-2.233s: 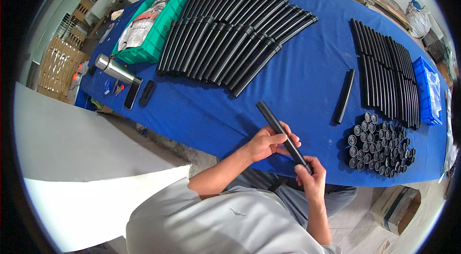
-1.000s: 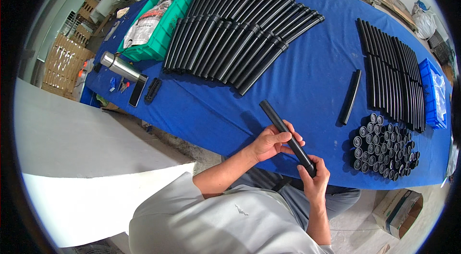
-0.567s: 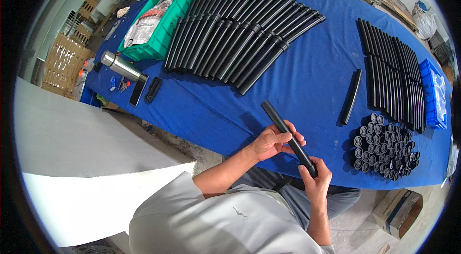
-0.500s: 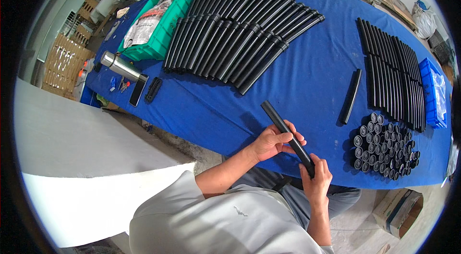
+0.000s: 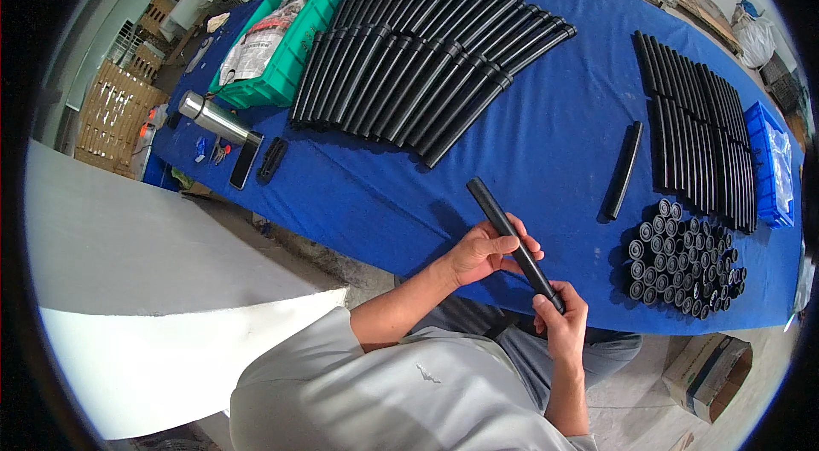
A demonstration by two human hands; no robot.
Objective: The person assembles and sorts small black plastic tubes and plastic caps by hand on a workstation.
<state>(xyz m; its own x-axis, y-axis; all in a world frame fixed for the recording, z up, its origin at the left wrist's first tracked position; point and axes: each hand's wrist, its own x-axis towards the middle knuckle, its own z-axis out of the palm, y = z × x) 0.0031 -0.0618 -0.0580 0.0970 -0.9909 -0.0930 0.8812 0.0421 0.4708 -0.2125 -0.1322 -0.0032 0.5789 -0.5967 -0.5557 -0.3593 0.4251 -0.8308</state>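
A black tube (image 5: pixel 490 207) slants across in front of me, its far end pointing up and left over the blue cloth. Around its middle my left hand (image 5: pixel 486 251) is closed, thumb on top. My right hand (image 5: pixel 563 320) grips the near end, with the thumb pressed against the tube's side. Whether a cap sits on that end is hidden by the fingers. On the right part of the table stands a cluster of round black caps (image 5: pixel 674 263). One single black tube (image 5: pixel 627 171) lies just left of them.
Rows of capped black tubes (image 5: pixel 409 101) fan out at the far left. Plain tubes (image 5: pixel 695 127) lie beside a blue crate (image 5: pixel 759 131) on the right. A green crate (image 5: pixel 294 67), steel flask (image 5: pixel 213 116) and phone (image 5: pixel 247 161) are at left. A cardboard box (image 5: pixel 695 378) stands on the floor.
My right hand has shifted slightly at the tube's near end, its thumb now lying higher against the tube. The tube has moved a little to the right; my left hand stays in place.
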